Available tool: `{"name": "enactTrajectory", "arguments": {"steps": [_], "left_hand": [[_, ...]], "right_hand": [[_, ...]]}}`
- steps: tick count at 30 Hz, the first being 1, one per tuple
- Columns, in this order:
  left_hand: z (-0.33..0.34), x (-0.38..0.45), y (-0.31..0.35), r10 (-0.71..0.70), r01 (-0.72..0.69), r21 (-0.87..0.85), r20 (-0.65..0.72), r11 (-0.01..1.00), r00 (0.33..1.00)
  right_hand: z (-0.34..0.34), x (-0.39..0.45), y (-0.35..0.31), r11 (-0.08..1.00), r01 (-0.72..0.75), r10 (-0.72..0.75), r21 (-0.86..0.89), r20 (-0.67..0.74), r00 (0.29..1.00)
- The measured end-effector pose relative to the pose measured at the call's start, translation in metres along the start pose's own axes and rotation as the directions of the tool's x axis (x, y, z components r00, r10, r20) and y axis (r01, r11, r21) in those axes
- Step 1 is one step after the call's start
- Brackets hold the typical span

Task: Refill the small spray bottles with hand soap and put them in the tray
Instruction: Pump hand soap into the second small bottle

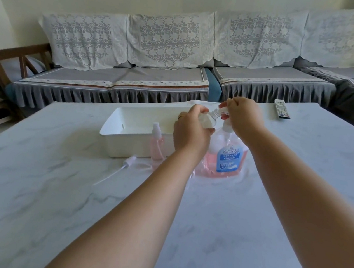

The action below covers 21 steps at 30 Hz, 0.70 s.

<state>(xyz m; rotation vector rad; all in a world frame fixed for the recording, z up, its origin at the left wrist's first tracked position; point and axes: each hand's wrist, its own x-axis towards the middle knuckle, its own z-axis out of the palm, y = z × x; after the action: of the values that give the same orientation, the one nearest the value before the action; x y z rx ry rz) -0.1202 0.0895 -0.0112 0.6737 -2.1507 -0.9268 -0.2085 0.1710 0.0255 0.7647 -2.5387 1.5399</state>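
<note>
Your left hand (191,131) curls around a small clear spray bottle (206,120), holding it tilted above the worktop with its open threaded neck pointing up and to the right. Your right hand (242,116) sits just beside that neck, its grip pinched on the white pump head (223,109) of the large hand soap bottle, whose nozzle sits right at the small bottle's mouth.

The large clear bottle of pink hand soap with a blue label (227,158) stands upright on the white marble-patterned worktop (275,206), directly below your hands. A white rectangular plastic tray (136,137) lies just to its left; what its far end holds is hidden behind your left hand. A second small spray bottle, pink-tinted with a clear cap on (157,144), stands upright against the tray's near wall. A loose white spray head with a long thin dip tube (120,169) lies flat on the worktop in front of the tray.

A white remote control (282,109) rests near the far right edge of the worktop, well apart from everything else. Behind the worktop runs a grey sofa draped with white lace covers (168,47).
</note>
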Motion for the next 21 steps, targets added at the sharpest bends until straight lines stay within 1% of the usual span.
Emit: {"name": "enactTrajectory", "arguments": {"steps": [3, 5, 9, 11, 12, 15, 17, 19, 21], "left_hand": [[-0.004, 0.003, 0.002, 0.089, -0.09, 0.091, 0.012, 0.992, 0.996], [-0.006, 0.005, 0.003, 0.127, -0.131, 0.129, 0.034, 0.983, 0.991], [-0.008, 0.006, 0.002, 0.138, -0.144, 0.082, 0.077, 0.986, 0.987], [-0.007, 0.004, 0.001, 0.138, -0.143, 0.074, 0.07, 0.987, 0.988], [-0.006, 0.003, 0.001, 0.138, -0.142, 0.068, 0.063, 0.988, 0.988], [-0.002, 0.001, -0.001, 0.118, -0.122, 0.066, 0.062, 0.99, 0.991], [0.0, 0.0, -0.003, 0.1, -0.104, 0.062, 0.072, 0.993, 0.992], [0.0, -0.002, -0.005, 0.087, -0.091, 0.057, 0.076, 0.994, 0.993], [0.0, -0.001, -0.005, 0.093, -0.097, 0.053, 0.075, 0.994, 0.993]], "right_hand": [[-0.004, -0.001, -0.004, 1.0, -0.001, 0.002, -0.006, 0.062, 0.998], [-0.005, 0.0, -0.005, 1.0, -0.017, 0.016, 0.011, 0.07, 0.997], [-0.002, 0.002, -0.004, 0.994, -0.065, 0.056, 0.082, 0.107, 0.993], [-0.001, 0.002, -0.001, 0.989, -0.055, 0.036, 0.14, 0.134, 0.99], [0.0, 0.002, 0.001, 0.991, -0.036, 0.017, 0.132, 0.138, 0.99], [0.007, -0.001, 0.011, 0.999, 0.006, -0.01, 0.037, 0.085, 0.996], [0.014, -0.004, 0.014, 1.0, -0.004, 0.003, 0.006, 0.032, 0.999], [0.017, -0.004, 0.014, 1.0, -0.014, 0.014, 0.012, 0.024, 1.0], [0.016, -0.004, 0.012, 0.999, -0.035, 0.034, 0.016, 0.044, 0.998]]}}
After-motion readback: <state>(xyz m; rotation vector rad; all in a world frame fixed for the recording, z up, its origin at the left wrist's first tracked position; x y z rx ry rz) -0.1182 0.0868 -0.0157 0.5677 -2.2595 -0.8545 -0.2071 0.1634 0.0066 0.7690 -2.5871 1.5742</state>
